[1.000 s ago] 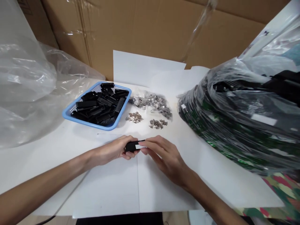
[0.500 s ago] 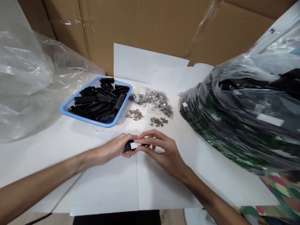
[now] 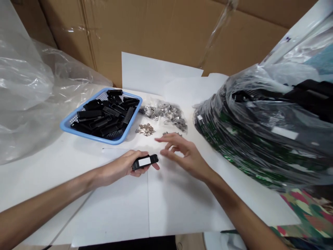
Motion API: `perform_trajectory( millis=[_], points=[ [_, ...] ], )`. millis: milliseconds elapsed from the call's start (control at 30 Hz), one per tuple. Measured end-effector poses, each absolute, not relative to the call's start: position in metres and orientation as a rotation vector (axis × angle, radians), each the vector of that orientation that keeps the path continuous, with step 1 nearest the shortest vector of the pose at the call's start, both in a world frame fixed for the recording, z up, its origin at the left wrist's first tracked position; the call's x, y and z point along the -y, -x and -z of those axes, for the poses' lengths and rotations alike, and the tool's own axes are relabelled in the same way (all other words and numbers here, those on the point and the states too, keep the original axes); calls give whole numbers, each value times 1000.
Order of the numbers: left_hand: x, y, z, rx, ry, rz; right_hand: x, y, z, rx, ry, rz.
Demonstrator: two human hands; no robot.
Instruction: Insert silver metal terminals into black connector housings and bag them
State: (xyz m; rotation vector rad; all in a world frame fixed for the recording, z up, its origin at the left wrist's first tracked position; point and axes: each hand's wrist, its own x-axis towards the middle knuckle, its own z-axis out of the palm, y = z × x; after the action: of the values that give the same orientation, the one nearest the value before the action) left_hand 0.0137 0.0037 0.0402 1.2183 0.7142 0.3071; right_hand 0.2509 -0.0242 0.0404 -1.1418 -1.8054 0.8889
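Black casing [image 3: 145, 161] is being gripped in the left hand [image 3: 127, 163]; the right hand [image 3: 189, 157] is being held spread nearby.

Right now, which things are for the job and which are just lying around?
Probably for the job:
labelled black piece in the left hand
blue basket of black parts
metallic bits near the right hand

Probably just lying around:
loose clear plastic
brown cardboard

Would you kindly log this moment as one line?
left hand: holding black part; right hand: open, apart from part; white label: on part; blue basket: black pieces inside
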Motion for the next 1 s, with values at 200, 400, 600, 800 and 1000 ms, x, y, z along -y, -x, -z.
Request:
perform_trajectory(
  millis=[200, 400, 600, 800, 1000],
  points=[
    [-5, -15, -45, -754, -1155, -289, 5, -278, 1, 1748, 1627, -353],
    [-5, -13, -45, -743, -1245, -260, 5, -272, 5, 1796, 1656, -221],
    [-8, -10, -32, -843, -1682, -527, 18, -266, -8, 1627, 1403, -554],
    [-4, -6, -19, -874, -2237, -830, 33, -242, -18, 1522, 1088, -888],
    [1, -6, -13, -896, -2294, -817, 36, -233, -17, 1498, 1130, -920]
  ],
)
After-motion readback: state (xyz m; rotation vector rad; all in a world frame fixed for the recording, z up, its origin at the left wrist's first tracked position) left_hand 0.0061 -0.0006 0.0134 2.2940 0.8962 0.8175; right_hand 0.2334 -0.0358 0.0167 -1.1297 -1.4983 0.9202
